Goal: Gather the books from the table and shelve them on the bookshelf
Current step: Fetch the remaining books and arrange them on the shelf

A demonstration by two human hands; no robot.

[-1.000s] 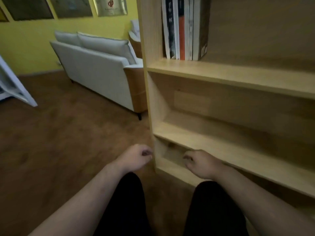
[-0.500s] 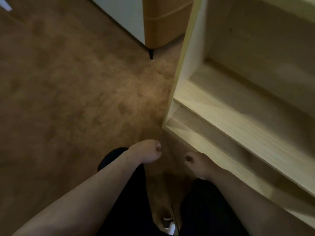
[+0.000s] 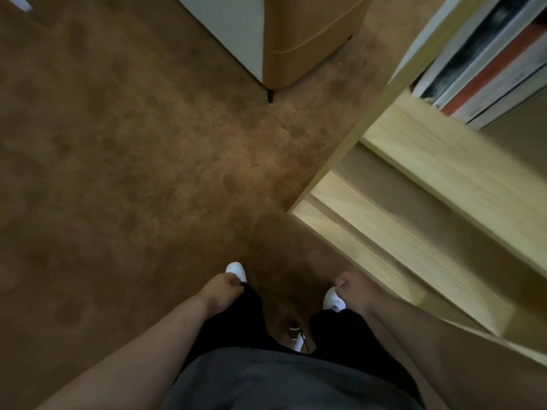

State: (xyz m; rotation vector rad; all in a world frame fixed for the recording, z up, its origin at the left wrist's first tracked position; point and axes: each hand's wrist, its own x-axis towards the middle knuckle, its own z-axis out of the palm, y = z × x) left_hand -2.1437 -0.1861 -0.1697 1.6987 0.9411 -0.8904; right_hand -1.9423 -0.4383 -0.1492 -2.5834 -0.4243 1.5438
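Observation:
The pale wooden bookshelf (image 3: 438, 184) stands at the right, seen steeply from above. Several books (image 3: 485, 66) stand upright at the left end of an upper shelf; the lower shelves hold nothing. My left hand (image 3: 220, 291) hangs low by my left thigh, fingers curled shut with nothing in them. My right hand (image 3: 353, 291) hangs by my right thigh, close to the shelf's bottom edge, also curled shut and holding nothing. No table is in view.
Brown carpet (image 3: 133, 173) fills the left and centre. A sofa end (image 3: 284, 37), white with a tan side panel and a dark leg, stands at the top centre near the bookshelf's corner. My white shoes (image 3: 236, 270) and dark trousers show below.
My view has tipped sharply downward from the shelves to the floor and my feet. Both hands stayed curled and dropped closer to my thighs.

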